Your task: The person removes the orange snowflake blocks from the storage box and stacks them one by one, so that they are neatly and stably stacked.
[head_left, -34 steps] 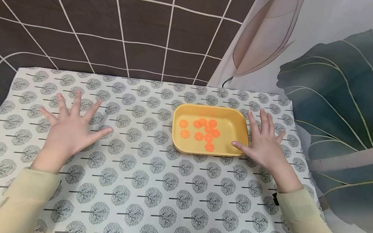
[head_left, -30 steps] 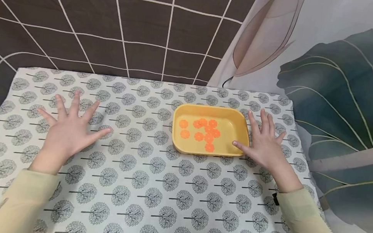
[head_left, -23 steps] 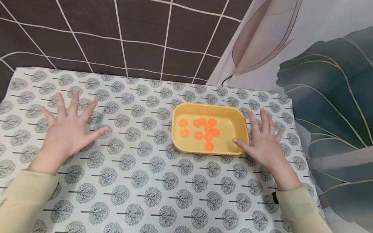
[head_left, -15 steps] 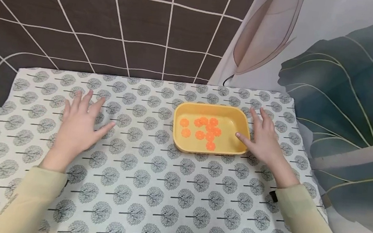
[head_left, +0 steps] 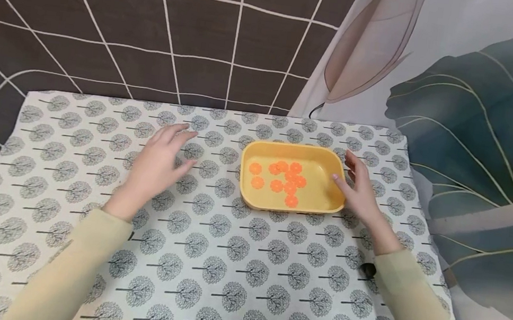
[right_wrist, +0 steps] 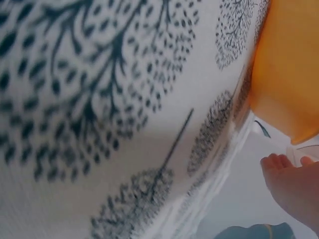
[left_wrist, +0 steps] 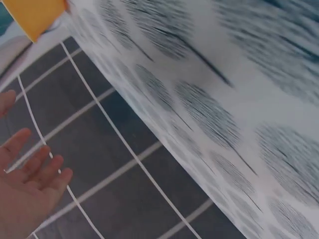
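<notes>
A yellow rectangular tub (head_left: 243, 193) with rounded corners stands on the patterned cloth, right of centre. Scattered on its floor lie several thin orange flower-shaped slices (head_left: 276, 185), much like carrot slices. My left hand (head_left: 152, 166) is left of the tub, apart from it, its fingers loosely bent and nothing in them. At the tub's right end is my right hand (head_left: 363, 194); its thumb overlaps the rim in the head view, and its fingers lie along the outer side. In the right wrist view the tub's wall (right_wrist: 289, 69) shows close to my fingers.
A white cloth with grey trees (head_left: 210, 261) covers the table. Behind its far edge hangs a dark curtain with white grid lines (head_left: 196, 24). A leaf-print curtain (head_left: 475, 139) hangs along the right side.
My left hand has moved right toward the tub, its spread fingers drawing together and bending. My right hand has drawn in slightly at the tub's right end. The tub and slices stay put.
</notes>
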`<state>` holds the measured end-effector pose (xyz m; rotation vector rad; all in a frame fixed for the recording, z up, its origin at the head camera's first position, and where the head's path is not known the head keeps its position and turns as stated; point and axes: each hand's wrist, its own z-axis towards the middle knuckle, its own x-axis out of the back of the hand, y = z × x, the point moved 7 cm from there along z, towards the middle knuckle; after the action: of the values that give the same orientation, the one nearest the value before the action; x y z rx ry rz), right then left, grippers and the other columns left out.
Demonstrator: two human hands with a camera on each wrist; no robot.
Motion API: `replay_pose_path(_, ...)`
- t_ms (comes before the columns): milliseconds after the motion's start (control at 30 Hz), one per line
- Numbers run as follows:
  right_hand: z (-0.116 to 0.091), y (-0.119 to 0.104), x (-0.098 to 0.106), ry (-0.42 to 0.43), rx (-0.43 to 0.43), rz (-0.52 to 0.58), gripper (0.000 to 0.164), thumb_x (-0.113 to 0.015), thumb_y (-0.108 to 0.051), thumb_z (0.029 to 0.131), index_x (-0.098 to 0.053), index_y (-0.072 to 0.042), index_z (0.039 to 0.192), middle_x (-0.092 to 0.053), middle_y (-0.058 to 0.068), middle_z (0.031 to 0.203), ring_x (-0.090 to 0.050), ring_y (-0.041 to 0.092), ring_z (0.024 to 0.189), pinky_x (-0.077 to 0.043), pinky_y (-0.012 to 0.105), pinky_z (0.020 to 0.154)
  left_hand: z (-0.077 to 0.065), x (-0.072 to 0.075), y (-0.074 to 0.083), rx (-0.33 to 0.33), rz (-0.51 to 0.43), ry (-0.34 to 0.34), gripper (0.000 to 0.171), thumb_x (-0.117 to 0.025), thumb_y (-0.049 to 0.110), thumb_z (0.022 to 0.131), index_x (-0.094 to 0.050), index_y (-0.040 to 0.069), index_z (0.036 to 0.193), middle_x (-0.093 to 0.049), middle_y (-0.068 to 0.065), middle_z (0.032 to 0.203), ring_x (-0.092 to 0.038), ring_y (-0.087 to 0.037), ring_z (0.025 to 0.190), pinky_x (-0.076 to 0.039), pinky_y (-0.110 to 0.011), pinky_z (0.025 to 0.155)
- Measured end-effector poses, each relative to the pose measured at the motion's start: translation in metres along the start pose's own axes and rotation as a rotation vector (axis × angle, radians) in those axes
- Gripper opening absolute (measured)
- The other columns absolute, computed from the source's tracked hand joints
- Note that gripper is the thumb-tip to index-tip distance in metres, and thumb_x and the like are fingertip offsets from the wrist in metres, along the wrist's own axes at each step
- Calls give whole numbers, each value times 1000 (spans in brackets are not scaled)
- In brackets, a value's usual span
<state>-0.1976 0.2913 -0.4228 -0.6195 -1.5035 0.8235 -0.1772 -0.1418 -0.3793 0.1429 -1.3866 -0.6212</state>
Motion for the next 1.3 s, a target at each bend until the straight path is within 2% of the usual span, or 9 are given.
replay_pose_path(133, 0, 8, 0, -10, -65, 146, 77, -61, -15, 105, -17, -3, 168, -30, 28, 170, -30, 47, 157, -22, 60, 134, 15, -12, 16, -14, -80, -27, 57, -78, 17, 95, -58, 5, 147, -49, -19, 162, -45, -44, 149, -36, -63, 127)
replay_pose_path(233, 0, 13, -2, -39, -123, 178, 75, -59, -20, 107, -18, -8, 169, -33, 25, 169, -36, 42, 154, -34, 50, 131, 25, -20, 27, -21, -153, -45, 55, -78, 14, 95, -60, 6, 146, -51, -17, 160, -47, -41, 149, -36, -61, 128)
replay_pose_path(333, -1, 18, -5, -72, -179, 247, 73, -56, -20, 109, -18, -12, 170, -32, 23, 170, -42, 36, 149, -52, 32, 115, 32, -28, 36, -35, -235, -72, 52, -78, 13, 96, -61, 6, 144, -54, -16, 158, -48, -38, 149, -36, -58, 129)
replay_pose_path(433, -2, 23, -8, -94, -210, 376, 72, -55, -16, 109, -17, -13, 170, -27, 23, 172, -48, 25, 142, -58, 20, 101, 39, -36, 46, -54, -298, -109, 49, -78, 14, 96, -63, 7, 143, -55, -14, 157, -48, -35, 150, -35, -55, 130)
replay_pose_path(567, -2, 28, -10, -109, -223, 536, 71, -54, -9, 109, -18, -14, 170, -21, 24, 174, -53, 11, 133, -57, 20, 103, 47, -45, 62, -98, -346, -170, 47, -77, 12, 96, -64, 7, 141, -57, -13, 155, -50, -34, 148, -36, -53, 130)
replay_pose_path(700, -2, 34, -10, -120, -229, 633, 71, -54, -4, 108, -21, -15, 169, -17, 21, 175, -54, 6, 130, -56, 20, 105, 57, -56, 74, -136, -356, -245, 47, -77, 8, 95, -65, 7, 141, -58, -14, 155, -51, -33, 148, -35, -52, 131)
replay_pose_path(967, -3, 43, -14, -159, -239, 777, 72, -51, 3, 106, -24, -20, 169, -11, 17, 177, -53, 7, 133, -54, 21, 108, 70, -77, 87, -221, -377, -342, 47, -82, 8, 92, -69, 10, 137, -63, -12, 149, -51, -31, 148, -34, -49, 131)
replay_pose_path(1133, -2, 48, -17, -166, -245, 824, 71, -48, 5, 106, -25, -20, 169, -9, 13, 179, -54, 5, 134, -53, 20, 109, 80, -87, 95, -272, -353, -443, 45, -81, 6, 92, -70, 10, 135, -66, -10, 147, -53, -30, 146, -35, -47, 131)
replay_pose_path(1300, -2, 53, -21, -168, -265, 839, 72, -47, 4, 107, -23, -22, 169, -9, 7, 180, -40, 19, 152, -50, 18, 111, 89, -95, 101, -347, -314, -540, 43, -80, 2, 90, -71, 8, 132, -69, -10, 141, -59, -29, 139, -43, -44, 126)
